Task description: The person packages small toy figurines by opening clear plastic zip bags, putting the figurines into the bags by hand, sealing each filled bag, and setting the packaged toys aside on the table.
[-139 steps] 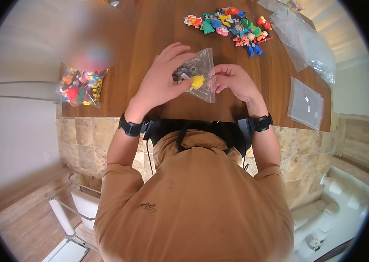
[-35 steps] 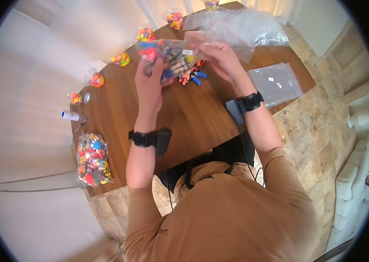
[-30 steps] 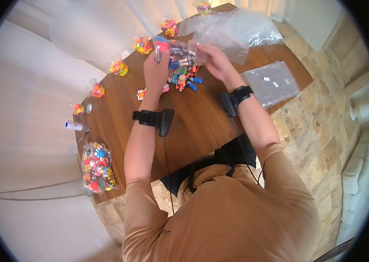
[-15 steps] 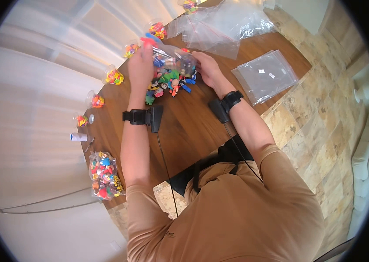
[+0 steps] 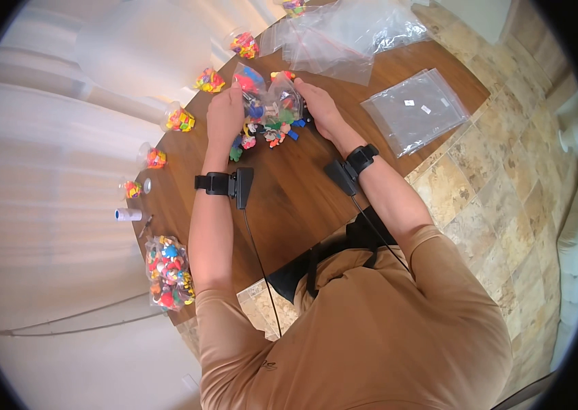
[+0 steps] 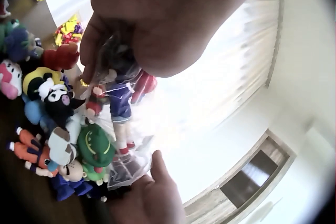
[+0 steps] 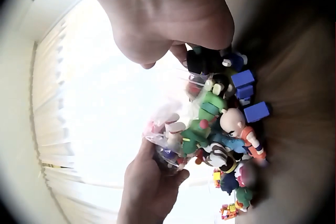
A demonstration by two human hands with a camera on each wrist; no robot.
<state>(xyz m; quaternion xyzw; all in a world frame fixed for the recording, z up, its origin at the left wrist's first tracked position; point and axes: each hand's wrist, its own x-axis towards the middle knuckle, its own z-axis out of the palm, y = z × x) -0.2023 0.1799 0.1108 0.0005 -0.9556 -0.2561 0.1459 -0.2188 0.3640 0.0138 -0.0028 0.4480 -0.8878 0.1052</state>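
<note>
Both hands hold a clear plastic bag [image 5: 272,101] of toy figures low over a pile of loose toy figures [image 5: 277,131]. My left hand [image 5: 225,115] grips the bag's left side, beside a red and blue toy in the bag. In the left wrist view a figure in dark blue [image 6: 121,100] shows through the plastic under that hand. My right hand [image 5: 320,113] holds the bag's other end, its thumb up at the edge; its fingertips are mostly hidden. Close below lie a green figure [image 6: 96,145] and an orange-clad bald figure [image 7: 236,124].
A full bag of figures [image 5: 169,272] lies at the table's left edge. Cups of bright pieces [image 5: 178,119] line the far left edge, near a white bottle [image 5: 128,214]. Flat labelled bags [image 5: 415,113] lie at right, and loose clear plastic bags [image 5: 333,44] at the back.
The bag, earlier near the front edge, was lifted and carried over the pile. In the last half second it has come lower, its right end drawn in closer to the figures.
</note>
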